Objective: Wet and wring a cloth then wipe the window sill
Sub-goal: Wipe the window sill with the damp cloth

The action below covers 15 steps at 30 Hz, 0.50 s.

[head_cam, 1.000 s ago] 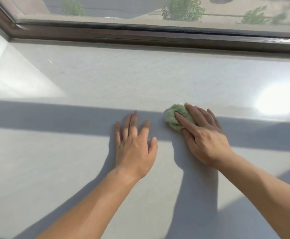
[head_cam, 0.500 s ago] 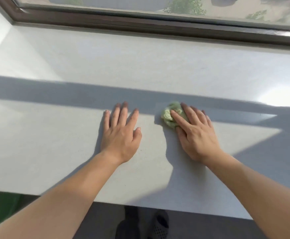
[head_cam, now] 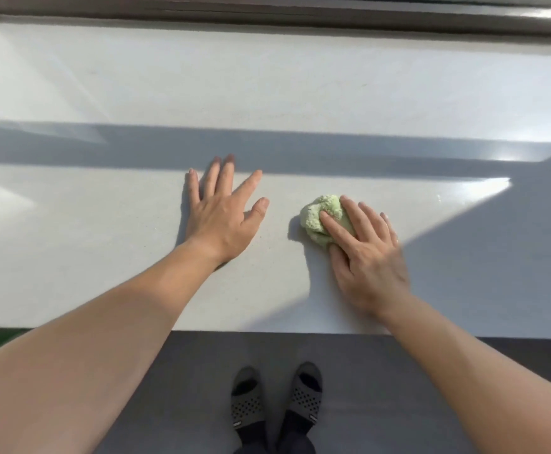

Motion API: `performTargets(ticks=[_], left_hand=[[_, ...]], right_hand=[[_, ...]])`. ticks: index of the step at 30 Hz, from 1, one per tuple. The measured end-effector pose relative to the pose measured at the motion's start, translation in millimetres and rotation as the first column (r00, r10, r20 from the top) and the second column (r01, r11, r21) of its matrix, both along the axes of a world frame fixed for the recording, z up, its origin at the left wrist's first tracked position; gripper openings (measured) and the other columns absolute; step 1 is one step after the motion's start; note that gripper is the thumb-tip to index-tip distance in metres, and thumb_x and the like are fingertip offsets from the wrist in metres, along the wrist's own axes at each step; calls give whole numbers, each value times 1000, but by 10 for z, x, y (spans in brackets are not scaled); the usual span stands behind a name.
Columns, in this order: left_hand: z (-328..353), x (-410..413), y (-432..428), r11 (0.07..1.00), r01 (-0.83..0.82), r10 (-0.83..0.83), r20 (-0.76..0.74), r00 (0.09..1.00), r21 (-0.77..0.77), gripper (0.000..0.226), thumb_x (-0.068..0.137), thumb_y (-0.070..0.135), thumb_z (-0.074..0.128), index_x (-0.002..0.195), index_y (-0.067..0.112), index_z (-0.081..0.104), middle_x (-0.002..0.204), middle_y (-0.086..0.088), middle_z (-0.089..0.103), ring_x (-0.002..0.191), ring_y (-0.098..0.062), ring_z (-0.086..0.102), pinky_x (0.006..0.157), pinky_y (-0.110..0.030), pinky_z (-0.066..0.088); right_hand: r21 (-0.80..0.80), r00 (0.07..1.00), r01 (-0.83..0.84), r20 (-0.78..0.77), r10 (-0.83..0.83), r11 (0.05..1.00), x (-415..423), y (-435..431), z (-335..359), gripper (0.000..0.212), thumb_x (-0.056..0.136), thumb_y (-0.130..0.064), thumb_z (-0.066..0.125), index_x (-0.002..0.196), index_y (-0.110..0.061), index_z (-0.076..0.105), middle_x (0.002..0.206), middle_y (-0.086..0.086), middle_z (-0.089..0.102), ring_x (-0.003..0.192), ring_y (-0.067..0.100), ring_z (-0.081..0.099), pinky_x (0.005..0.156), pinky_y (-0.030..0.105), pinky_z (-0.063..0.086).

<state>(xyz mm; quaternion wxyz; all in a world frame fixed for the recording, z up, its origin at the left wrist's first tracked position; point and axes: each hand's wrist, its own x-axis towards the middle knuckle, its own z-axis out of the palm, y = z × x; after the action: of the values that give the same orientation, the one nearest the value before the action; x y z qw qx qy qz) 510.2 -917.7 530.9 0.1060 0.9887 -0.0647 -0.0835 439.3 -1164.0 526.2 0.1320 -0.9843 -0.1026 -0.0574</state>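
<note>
— On the window sill (head_cam: 333, 93), where's the cloth (head_cam: 321, 217)?
— Bunched under the right hand (head_cam: 365, 257), fingers flat across it, pressing down.
— And the left hand (head_cam: 221, 217)?
— Spread wide, empty, flat just beside it.
— Texture?
— Fluffy green wad; smooth pale sill, unwiped stretch lying beyond both hands.

Left hand (head_cam: 223, 213) flat on window sill (head_cam: 103, 257), left of cloth (head_cam: 321, 217). Right hand (head_cam: 365, 257) on cloth's right, near side. Window frame (head_cam: 267, 14) along far edge. Slippered feet (head_cam: 275, 398) on floor (head_cam: 195, 388) below near edge.
</note>
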Motion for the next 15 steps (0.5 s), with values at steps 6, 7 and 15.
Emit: performTargets(ticks=[6, 7, 15], left_hand=[[-35, 102, -5, 997, 2, 1, 45, 999, -83, 53, 99, 52, 26, 148, 36, 38, 165, -7, 14, 152, -22, 2, 118, -58, -9], [-51, 96, 5, 997, -1, 4, 38, 999, -82, 53, 99, 52, 27, 149, 34, 37, 165, -7, 13, 152, -23, 2, 118, -58, -9], [-91, -111, -148, 991, 67, -62, 47, 997, -116, 53, 101, 46, 29, 150, 28, 33, 165, -10, 8, 152, -24, -5, 118, -56, -13]], right_hand=[[-35, 996, -61, -64, 58, 998, -616, 562, -14, 47, 98, -37, 45, 144, -36, 45, 159, 2, 31, 143, 32, 30, 117, 50, 23], [-38, 988, -138, -73, 135, 990, -688, 524, -32, 47, 98, -37, 46, 145, -37, 43, 160, 1, 29, 144, 31, 29, 117, 50, 23], [-29, 971, 212, -111, -214, 977, -290, -279, -95, 48, 97, -39, 36, 145, -41, 41, 160, 0, 27, 144, 29, 26, 117, 51, 23]])
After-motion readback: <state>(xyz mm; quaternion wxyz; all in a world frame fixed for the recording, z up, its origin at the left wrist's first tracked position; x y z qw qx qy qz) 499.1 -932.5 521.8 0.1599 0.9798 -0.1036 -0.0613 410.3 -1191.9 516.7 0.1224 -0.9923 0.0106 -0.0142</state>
